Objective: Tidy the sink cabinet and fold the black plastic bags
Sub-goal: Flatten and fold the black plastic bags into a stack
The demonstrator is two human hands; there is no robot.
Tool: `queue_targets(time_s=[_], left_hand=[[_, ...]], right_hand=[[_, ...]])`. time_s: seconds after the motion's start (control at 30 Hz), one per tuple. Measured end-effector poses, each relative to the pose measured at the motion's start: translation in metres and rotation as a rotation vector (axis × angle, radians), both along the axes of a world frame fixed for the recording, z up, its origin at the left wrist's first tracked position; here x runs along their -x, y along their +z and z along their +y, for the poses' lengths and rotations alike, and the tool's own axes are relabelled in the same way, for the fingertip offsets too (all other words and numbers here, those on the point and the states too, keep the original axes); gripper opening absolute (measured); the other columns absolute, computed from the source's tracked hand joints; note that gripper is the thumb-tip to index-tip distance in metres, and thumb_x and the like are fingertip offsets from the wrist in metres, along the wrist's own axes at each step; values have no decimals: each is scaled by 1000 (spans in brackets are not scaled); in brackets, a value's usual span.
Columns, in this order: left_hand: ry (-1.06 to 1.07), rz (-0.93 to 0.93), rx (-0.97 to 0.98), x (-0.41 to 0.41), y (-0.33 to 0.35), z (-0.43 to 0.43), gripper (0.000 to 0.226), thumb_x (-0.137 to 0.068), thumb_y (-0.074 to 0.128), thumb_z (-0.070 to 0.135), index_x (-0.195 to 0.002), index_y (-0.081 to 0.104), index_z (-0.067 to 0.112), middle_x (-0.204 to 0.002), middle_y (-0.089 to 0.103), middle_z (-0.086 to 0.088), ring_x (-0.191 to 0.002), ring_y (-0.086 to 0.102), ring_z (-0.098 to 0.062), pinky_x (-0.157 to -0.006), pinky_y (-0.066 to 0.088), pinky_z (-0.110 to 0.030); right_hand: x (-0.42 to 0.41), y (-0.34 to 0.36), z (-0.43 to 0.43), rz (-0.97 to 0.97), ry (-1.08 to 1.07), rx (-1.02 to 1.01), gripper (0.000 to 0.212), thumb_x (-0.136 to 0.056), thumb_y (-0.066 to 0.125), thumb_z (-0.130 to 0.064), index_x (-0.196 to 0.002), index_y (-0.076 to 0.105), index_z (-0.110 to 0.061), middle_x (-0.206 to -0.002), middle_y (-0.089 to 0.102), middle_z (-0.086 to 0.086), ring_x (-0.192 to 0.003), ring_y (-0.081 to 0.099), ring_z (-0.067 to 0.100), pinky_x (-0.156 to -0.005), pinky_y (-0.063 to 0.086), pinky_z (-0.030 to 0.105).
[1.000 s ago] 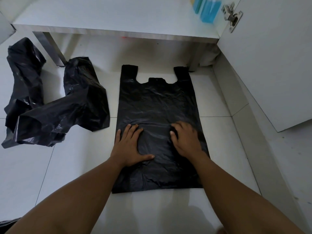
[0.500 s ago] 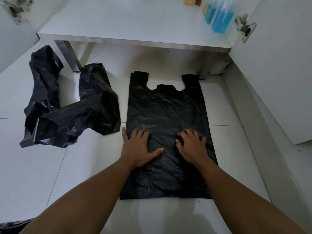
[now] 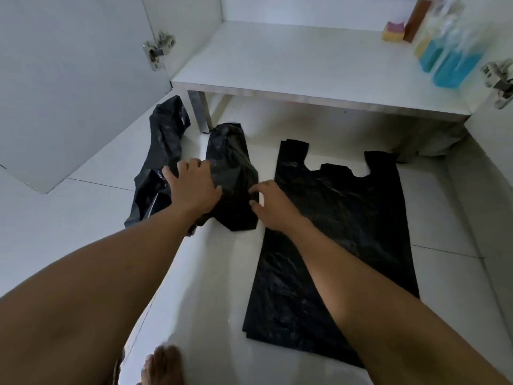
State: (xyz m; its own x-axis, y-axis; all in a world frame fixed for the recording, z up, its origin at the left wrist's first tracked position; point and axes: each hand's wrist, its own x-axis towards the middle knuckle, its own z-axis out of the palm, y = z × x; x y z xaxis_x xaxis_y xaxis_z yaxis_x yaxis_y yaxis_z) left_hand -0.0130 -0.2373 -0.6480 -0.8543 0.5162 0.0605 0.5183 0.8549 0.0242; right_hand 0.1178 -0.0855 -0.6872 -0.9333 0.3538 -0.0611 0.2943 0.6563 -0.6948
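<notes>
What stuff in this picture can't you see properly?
All in the head view:
- Bottles on the cabinet shelf: blurred, labels unreadable.
- Crumpled black bag: partly under the left hand; one bag or two, unclear.
- Right hand: fingertips at the crumpled bag's edge; pinching or only touching, unclear.
- Flat black bag: near corner hidden by the right forearm.
- Hinge: cut off by the right edge.

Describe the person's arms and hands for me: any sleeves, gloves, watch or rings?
The left hand and right hand are ungloved. The left arm and right arm are bare as far up as the frame shows, no sleeve in view. No watch, bracelet or ring shows on the wrists or visible fingers.
</notes>
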Motion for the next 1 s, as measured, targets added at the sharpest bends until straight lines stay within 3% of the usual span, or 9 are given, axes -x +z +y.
queue_targets(time_s=[0.13,0.23,0.37,0.43,0.57,0.7,0.83,0.93,1.0], left_hand=[[75,-117,-32,17,-6,-29,19,-89,64,29,-107,62,27,-106,64,-1,-110,58,-31,-109,26,-62],[-16,-152,-161,25,5,-30,12,-93,62,37,-99,69,28,-97,70,0,-99,65,-30,-97,46,-49],[-194,-322,-236,29,52,-8,33,-98,61,42,-76,67,18,-71,61,2,-71,61,-16,-71,49,-29],[-195,-426,-355,29,80,4,36,-97,62,44,-73,67,17,-66,59,3,-61,57,-7,-61,44,-18],[-111,-819,-826,27,121,18,41,-92,66,52,-115,71,19,-98,76,1,-88,73,-11,-81,57,-30],[-136,-1037,-1081,28,140,29,77,-76,54,84,-132,58,32,-122,71,8,-108,68,-10,-92,49,-37],[-361,-1142,-989,25,131,35,107,-52,75,79,-145,47,35,-144,56,9,-134,53,-16,-105,48,-34],[-552,-1116,-907,6,136,51,139,-35,93,64,-154,28,36,-157,39,5,-141,43,-13,-107,45,-31],[-561,-950,-816,-13,143,66,129,-41,99,52,-151,35,40,-153,44,7,-138,47,-13,-111,44,-38]], right_hand=[[31,-12,-38,-95,136,-12,30,-89,65,-17,-118,67,-21,-161,17,6,-145,23,33,-114,34,47],[40,-17,-49,-64,159,-52,48,-84,72,-27,-130,59,-26,-163,8,4,-147,17,32,-112,35,51],[49,0,-48,178,6,-15,77,-69,82,-42,-137,48,-27,-154,29,-3,-134,39,26,-104,45,45],[52,16,-43,324,-75,101,69,-70,84,-33,-131,52,-23,-136,46,-6,-116,53,15,-95,51,35],[56,55,-22,567,-315,351,35,-80,77,-12,-111,60,-13,-108,58,-2,-92,58,4,-75,45,8],[53,102,18,606,-434,759,10,-95,54,-4,-97,64,-4,-84,62,3,-75,61,13,-68,49,24],[25,143,54,673,-479,1304,33,-106,27,-8,-88,54,-15,-65,68,-4,-67,63,14,-62,54,29],[8,169,71,672,-594,1534,31,-105,34,-11,-98,64,-5,-67,70,7,-66,66,24,-51,57,30],[-4,187,76,661,-631,1525,36,-104,42,-14,-87,71,1,-62,69,14,-58,68,26,-45,57,32]])
